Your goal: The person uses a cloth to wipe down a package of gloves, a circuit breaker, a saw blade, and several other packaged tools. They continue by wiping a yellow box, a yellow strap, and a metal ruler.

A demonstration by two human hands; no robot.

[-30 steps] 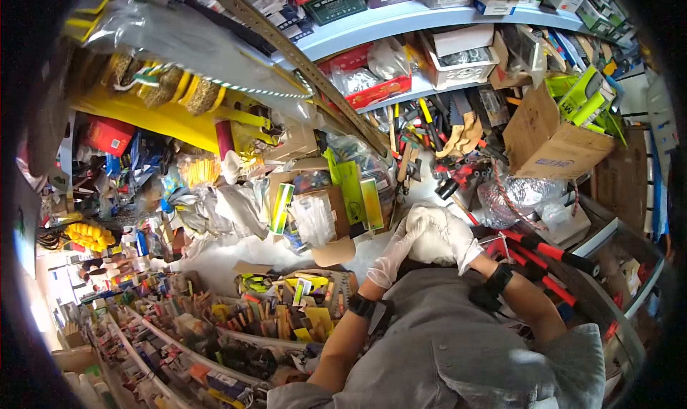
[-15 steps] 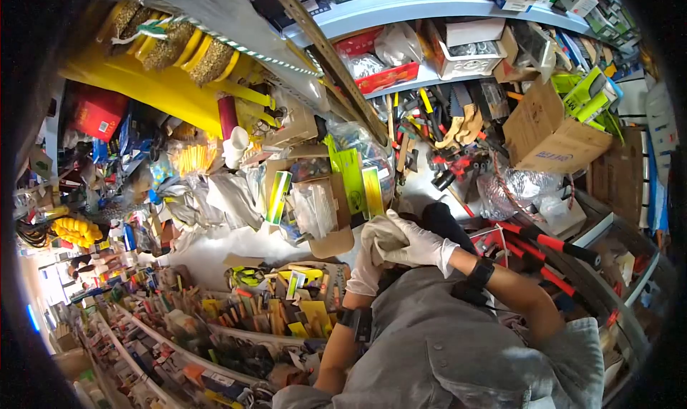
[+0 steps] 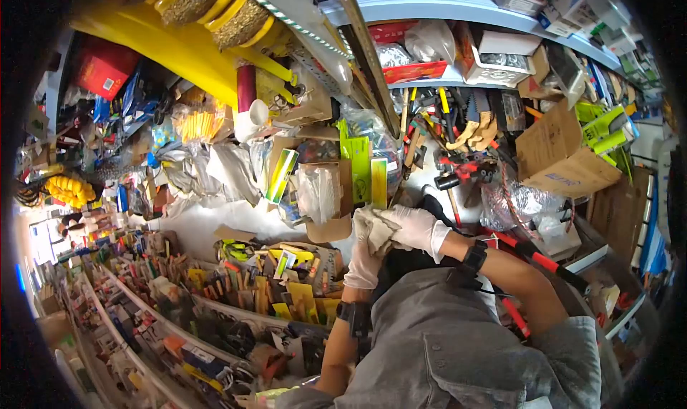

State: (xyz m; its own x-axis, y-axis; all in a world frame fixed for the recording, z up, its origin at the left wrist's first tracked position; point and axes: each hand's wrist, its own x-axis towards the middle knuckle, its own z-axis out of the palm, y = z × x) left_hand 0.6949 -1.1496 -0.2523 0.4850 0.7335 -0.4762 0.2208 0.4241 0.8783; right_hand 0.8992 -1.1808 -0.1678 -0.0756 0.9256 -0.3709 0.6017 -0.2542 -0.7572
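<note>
The right hand point(image 3: 413, 226), gloved in white, has its fingers curled down over the top of a beige cloth point(image 3: 371, 224). The left hand point(image 3: 363, 264) (gloved too, its fingertips hidden by the fabric) closes round the cloth from below, close before the chest and just under an open cardboard box point(image 3: 330, 229). Done well, I judge, the lower hand anchors firmly while the upper draws the fabric smooth, loose corners gathered away from the rack of small tools point(image 3: 286, 284).

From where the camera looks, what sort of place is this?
Probably a hardware shop: shelves of boxed goods, hand tools hung on the wall, and racks of small packaged items.
</note>
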